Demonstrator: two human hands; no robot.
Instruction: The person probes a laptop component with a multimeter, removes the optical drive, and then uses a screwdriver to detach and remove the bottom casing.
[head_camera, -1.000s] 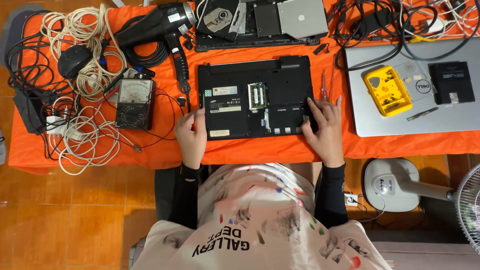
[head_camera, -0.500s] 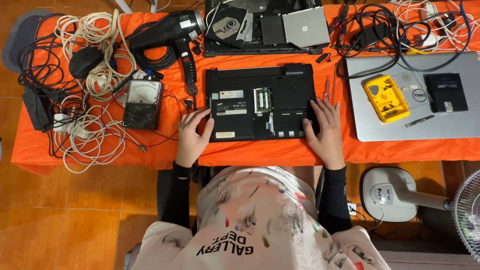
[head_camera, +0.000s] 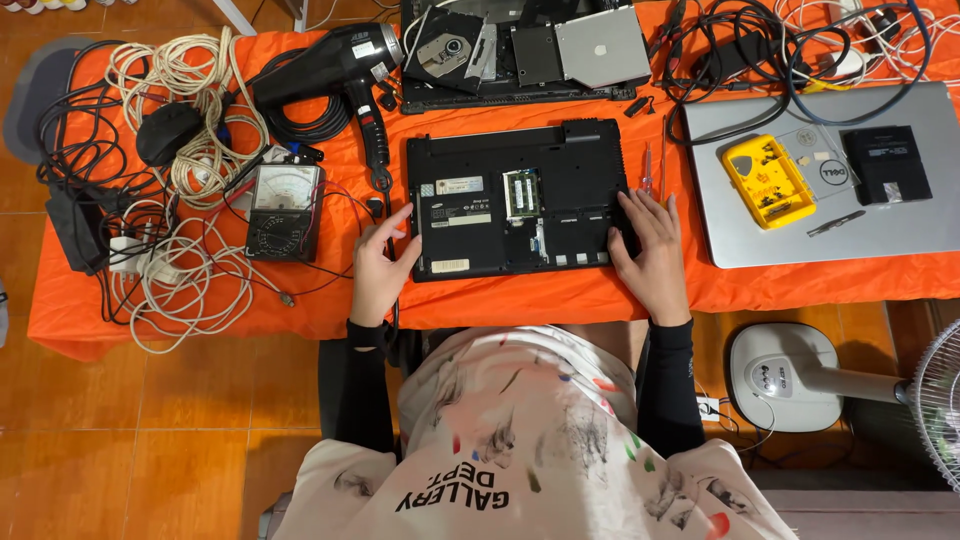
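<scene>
Barely anything has shifted since a moment ago: both hands stay planted at the laptop's flanks. From the left, past the analog meter (head_camera: 285, 212), the left hand (head_camera: 378, 268) lies open, fingertips touching the left edge of the upturned black laptop (head_camera: 470, 245), gripping nothing. The laptop lies flat mid-table on the orange cloth (head_camera: 560, 290), memory bay exposed. The right hand (head_camera: 650, 250) rests flat on its right corner, fingers spread, empty, just below a red screwdriver (head_camera: 647, 172). It looks like steadying.

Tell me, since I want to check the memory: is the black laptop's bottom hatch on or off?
Off. The black laptop lies underside up, and a green memory module shows bare in an uncovered bay between the left hand and right hand.
</scene>
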